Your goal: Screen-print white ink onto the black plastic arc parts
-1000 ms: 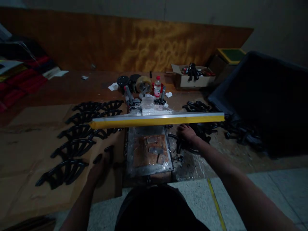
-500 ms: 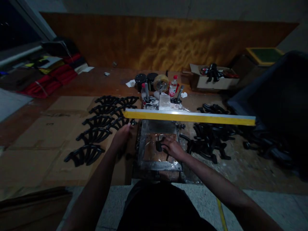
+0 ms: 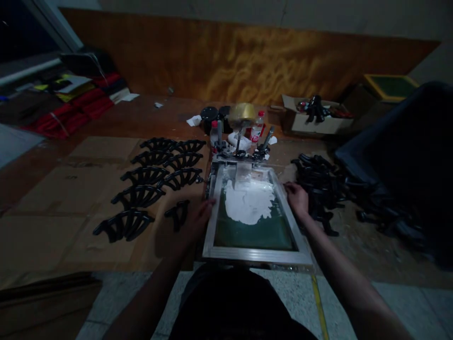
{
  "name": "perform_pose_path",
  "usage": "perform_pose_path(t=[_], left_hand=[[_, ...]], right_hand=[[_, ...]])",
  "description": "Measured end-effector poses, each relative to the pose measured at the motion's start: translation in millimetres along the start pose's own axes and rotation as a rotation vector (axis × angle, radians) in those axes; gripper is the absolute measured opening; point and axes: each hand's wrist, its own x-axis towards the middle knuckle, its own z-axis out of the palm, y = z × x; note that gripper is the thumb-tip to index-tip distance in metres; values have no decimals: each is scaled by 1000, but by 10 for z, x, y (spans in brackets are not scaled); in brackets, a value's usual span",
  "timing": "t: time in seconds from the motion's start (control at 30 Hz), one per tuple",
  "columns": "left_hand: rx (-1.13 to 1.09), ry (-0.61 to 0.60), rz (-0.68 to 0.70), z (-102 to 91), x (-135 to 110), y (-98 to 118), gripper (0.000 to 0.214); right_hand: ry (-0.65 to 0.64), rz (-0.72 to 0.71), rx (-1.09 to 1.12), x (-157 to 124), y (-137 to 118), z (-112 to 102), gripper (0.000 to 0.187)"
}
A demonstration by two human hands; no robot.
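Note:
A screen-printing frame (image 3: 258, 255) with metal edges lies flat in front of me, its green mesh (image 3: 244, 234) partly covered by white paste (image 3: 247, 203). A pale squeegee-like blade (image 3: 244, 174) stands at the paste's far end. My left hand (image 3: 202, 216) is at the frame's left side, fingertips against its edge; dimness hides how its fingers are bent. Beside the right edge is my right hand (image 3: 297, 198), with curled fingers close together; what they grip, if anything, is not clear. The bed and the black piece under the frame are hidden.
Rows of curved black pieces (image 3: 143, 175) lie on cardboard (image 3: 56, 203) to the left, with a smaller group (image 3: 177, 213) nearer me. A pile of black pieces (image 3: 318, 182) lies right. Behind are bottles (image 3: 257, 126), black jars (image 3: 208, 115) and an open carton (image 3: 314, 123).
The raised screen frame has come down flat over the bed. My right hand has left the black piece and moved to the frame's right side; my left hand has shifted right and nearer me.

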Motion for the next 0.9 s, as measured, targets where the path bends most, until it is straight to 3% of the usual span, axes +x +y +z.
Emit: perform_pose_path(t=[0.07, 0.17, 0.2, 0.27, 0.33, 0.4, 0.57, 0.63, 0.73, 0.8, 0.9], left_hand=[[1, -56, -114, 103, -24, -272, 54], [50, -82, -145, 233, 38, -542, 64], [63, -82, -131, 258, 68, -592, 63], [76, -70, -107, 282, 117, -646, 59], [75, -70, -95, 285, 136, -660, 55], [66, -76, -94, 285, 130, -660, 52], [35, -73, -116, 301, 100, -679, 53], [31, -75, -109, 298, 97, -682, 53], [54, -74, -117, 288, 97, -666, 56], [52, -71, -136, 287, 95, -647, 59], [15, -66, -143, 287, 86, -604, 61]], right_hand=[[56, 53, 18, 192, -70, -86, 34], [12, -109, 76, 425, -521, -97, 58], [-65, -175, 73, 465, -696, -80, 57], [-254, -243, 32, 457, -981, -37, 37], [-393, -258, -2, 329, -1123, -8, 22], [-448, -326, 6, 128, -1128, -15, 18], [-553, -730, 116, -160, -961, -145, 18], [-529, -707, 131, -142, -950, -145, 16], [-395, -611, 96, -188, -962, -33, 16], [-343, -648, 101, -312, -942, 63, 21], [-367, -728, 183, -442, -899, 115, 23]])
